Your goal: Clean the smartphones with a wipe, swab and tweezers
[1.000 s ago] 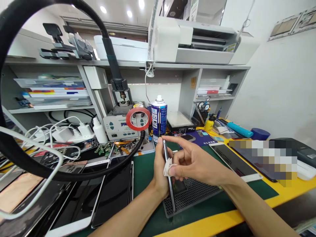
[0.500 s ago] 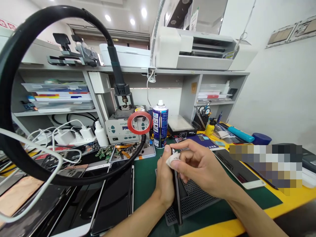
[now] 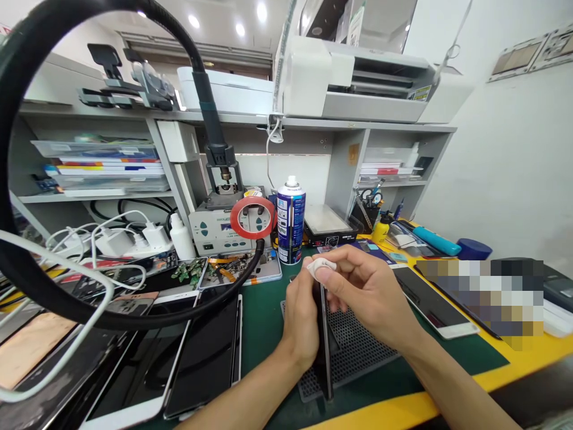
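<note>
A dark phone (image 3: 324, 352) stands on its edge over a grey perforated mat (image 3: 358, 352), seen nearly edge-on. My left hand (image 3: 299, 322) grips it from the left side, fingers near its upper end. Between the thumb and fingers of my right hand (image 3: 367, 292) is a small white cloth (image 3: 320, 269), pressed on the phone's top end. The fingertips of my left hand are partly hidden behind the cloth.
Several phones and screens (image 3: 206, 358) lie at the left under a black hose (image 3: 134, 319). A spray can (image 3: 290, 221), red tape roll (image 3: 252, 218) and parts tray (image 3: 268, 272) stand behind. Right of my hands lies a white-edged phone (image 3: 434, 301) on the green mat (image 3: 483, 355).
My right hand has moved the white cloth up from the phone's side to its top end. The camera view has shifted slightly.
</note>
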Motion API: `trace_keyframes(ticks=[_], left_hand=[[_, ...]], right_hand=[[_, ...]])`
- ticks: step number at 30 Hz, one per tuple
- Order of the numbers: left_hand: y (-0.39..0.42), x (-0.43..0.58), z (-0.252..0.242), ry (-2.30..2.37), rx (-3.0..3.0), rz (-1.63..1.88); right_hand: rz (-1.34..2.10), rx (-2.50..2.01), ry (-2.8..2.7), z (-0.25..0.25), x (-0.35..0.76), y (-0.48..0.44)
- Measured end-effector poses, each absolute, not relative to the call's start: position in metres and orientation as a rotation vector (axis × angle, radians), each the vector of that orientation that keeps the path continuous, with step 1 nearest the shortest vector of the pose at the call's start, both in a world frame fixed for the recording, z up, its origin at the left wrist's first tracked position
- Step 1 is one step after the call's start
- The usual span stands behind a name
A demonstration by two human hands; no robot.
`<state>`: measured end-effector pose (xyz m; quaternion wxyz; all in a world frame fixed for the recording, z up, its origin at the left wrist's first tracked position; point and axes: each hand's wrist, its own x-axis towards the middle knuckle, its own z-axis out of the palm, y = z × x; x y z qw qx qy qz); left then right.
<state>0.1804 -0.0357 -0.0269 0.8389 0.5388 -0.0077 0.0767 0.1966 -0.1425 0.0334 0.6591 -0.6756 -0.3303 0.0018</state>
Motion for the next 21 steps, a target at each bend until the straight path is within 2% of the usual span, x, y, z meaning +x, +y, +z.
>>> trace_keyframes(ticks=[11,21], left_hand=[[-0.037,0.179,-0.02,0.039,1.301,0.292],[-0.028,0.182,-0.009,0.173,1.142,0.273]], right_hand=[[0.14,-1.542,-0.663,0.034,0.206,-0.148],[0.349,-1.453,-0.576,0.031,0.214,-0.15]])
